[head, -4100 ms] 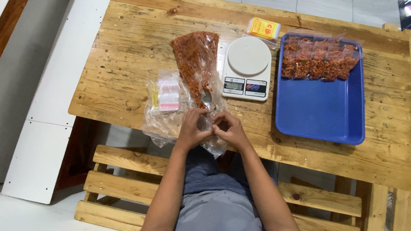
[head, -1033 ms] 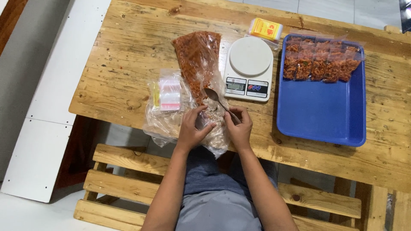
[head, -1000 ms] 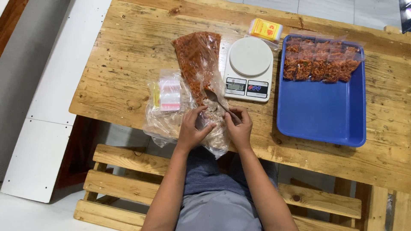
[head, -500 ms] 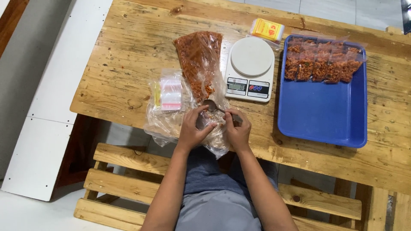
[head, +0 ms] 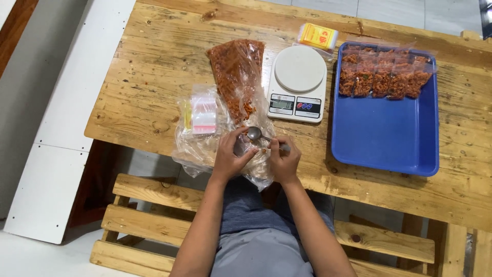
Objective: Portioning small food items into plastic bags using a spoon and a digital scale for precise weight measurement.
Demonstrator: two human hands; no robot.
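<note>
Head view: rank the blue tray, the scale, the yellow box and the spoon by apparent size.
1. Blue tray
2. Scale
3. Yellow box and spoon: too close to rank, since the spoon's handle is partly hidden.

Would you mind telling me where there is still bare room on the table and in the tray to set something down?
The near part of the blue tray, below its row of filled packets, is bare. So is the wooden table left of the big bag of orange-red food. It is crowded around both hands, the spoon and the scale.
</note>
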